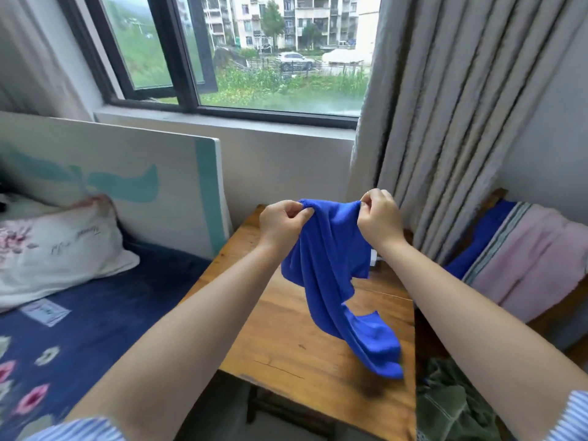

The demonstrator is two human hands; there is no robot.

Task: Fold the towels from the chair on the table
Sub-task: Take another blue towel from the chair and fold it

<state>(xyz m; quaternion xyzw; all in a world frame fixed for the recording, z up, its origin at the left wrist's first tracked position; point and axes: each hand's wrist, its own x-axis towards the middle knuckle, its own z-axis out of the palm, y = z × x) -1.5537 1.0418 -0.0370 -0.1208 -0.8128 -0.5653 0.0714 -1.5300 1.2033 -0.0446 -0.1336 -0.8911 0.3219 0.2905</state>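
While daylight comes through the window point(241, 52) beyond both hands, wooden table point(286, 338) lies beneath them, bed point(95, 313) off L hand, chair point(556, 310) w/ towels off R. L hand point(281, 222) & R hand point(378, 218) each pinch blue towel point(331, 265) top edge; it hangs between them, over table.

Single view only, head-worn, wide-angle; no second view to share the scene with. Looks forward and down from above the forearms, along both arms toward the wooden table point(286, 338) directly ahead. Close range: left hand point(281, 222) and right hand point(378, 216) sit near frame centre, forearms running out at the bottom edge. Faces the window point(241, 58) across the upper frame. Bed point(95, 313) at left edge, chair point(525, 256) at right edge. Straight lines bowed toward the margins.
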